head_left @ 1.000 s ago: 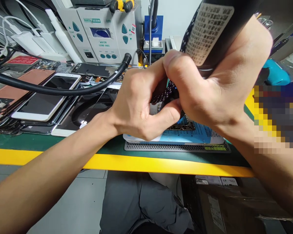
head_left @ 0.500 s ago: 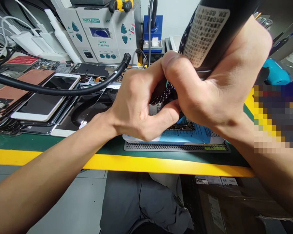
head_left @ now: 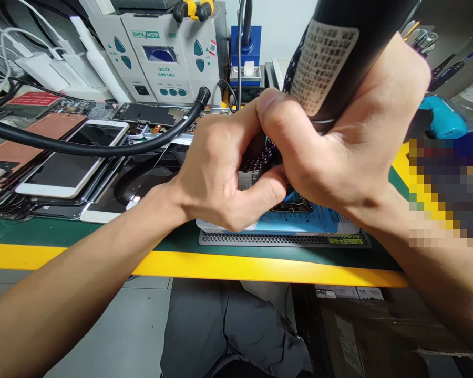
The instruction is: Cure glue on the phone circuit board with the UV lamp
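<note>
My right hand (head_left: 331, 152) is closed around a thick black cylindrical tool (head_left: 362, 52) with a white printed label, which slants up past the top edge. My left hand (head_left: 220, 168) is curled against it, its index finger and thumb meeting the right hand; whatever its fingertips hold is hidden. Between the hands shows a black-and-white speckled braided cord (head_left: 256, 161). Below them a phone circuit board (head_left: 295, 206), mostly covered, lies on a blue-and-white pad (head_left: 236, 226). The tool's working end is out of sight.
Left of my hands lie stacked phones, one with a white frame (head_left: 49, 190), under a black hose (head_left: 114, 150). The hose joins a grey hot-air station (head_left: 161, 73) at the back. A green mat (head_left: 35, 231) with yellow edging covers the table. A turquoise object (head_left: 445, 118) stands at right.
The black tool and my right hand have shifted slightly left and down in the view. My left hand keeps nearly the same pose, and both grips look unchanged.
</note>
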Motion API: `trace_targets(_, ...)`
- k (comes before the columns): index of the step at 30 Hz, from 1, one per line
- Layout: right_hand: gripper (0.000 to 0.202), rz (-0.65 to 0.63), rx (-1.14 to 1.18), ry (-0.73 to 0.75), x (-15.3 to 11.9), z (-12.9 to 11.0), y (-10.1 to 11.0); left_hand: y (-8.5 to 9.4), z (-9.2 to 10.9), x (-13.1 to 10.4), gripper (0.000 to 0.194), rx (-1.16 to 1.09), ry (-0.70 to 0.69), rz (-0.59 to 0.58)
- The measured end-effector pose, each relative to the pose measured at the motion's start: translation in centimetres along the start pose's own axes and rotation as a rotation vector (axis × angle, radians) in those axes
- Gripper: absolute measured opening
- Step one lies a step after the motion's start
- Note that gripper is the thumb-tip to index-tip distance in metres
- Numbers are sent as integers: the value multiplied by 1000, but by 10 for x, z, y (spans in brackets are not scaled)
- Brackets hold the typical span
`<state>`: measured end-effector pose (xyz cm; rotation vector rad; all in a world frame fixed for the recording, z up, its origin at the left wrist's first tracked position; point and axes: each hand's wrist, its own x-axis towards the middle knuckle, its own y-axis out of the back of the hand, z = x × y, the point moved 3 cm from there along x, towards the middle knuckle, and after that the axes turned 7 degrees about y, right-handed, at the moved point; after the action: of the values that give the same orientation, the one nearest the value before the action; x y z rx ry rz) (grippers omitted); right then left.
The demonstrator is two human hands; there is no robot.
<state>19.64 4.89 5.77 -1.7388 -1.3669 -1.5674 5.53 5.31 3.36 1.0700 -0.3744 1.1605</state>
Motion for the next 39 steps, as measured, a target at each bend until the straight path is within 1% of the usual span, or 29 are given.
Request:
trace_targets(4, 35, -14, 1, -29, 1, -1, -1, 0, 1, 0, 20, -2, 4, 3)
trace_targets(8, 34, 15, 49, 43, 1, -1, 0, 0, 1, 0, 20, 7, 9, 1)
trace_targets(11, 35, -50, 6, 1, 0, 2, -1, -1, 0, 0, 21, 1, 0, 3)
trace_targets(15, 32, 23, 23, 84, 1, 1, 0, -1, 1, 0, 21, -28, 1, 11)
trace_targets(16, 32, 14, 14, 85, 0, 2, -1, -1, 1, 0, 21, -36, 3, 9)
trace_targets(19, 33, 4, -14, 71, 1, 3, -1, -2, -4, 0, 21, -77, -5, 0)
trace_targets(21, 32, 16, -8, 66, 2, 3, -1, -2, -10, 1, 23, -125, -41, 25)
trace_targets(23, 31, 33, 14, 55, 4, 3, -1, -3, -18, 2, 24, -183, -42, 42)
trace_targets(26, 32, 58, 56, 17, 10, 3, -1, -3, -24, 6, 18, -260, 69, 8)
trace_targets(29, 34, 67, 79, -23, 16, 4, -1, -2, -19, 10, 12, -326, 143, 5)
trace_targets(32, 33, 80, 83, -44, 21, 7, -1, -4, -13, 12, 20, -398, 204, 23)
trace_targets(35, 33, 96, 79, -57, 23, 12, -1, -11, -14, 14, 19, -491, 290, 9)
trace_targets(39, 35, 62, 51, -120, 26, 17, -2, -18, -13, 19, 17, -577, 412, 7)
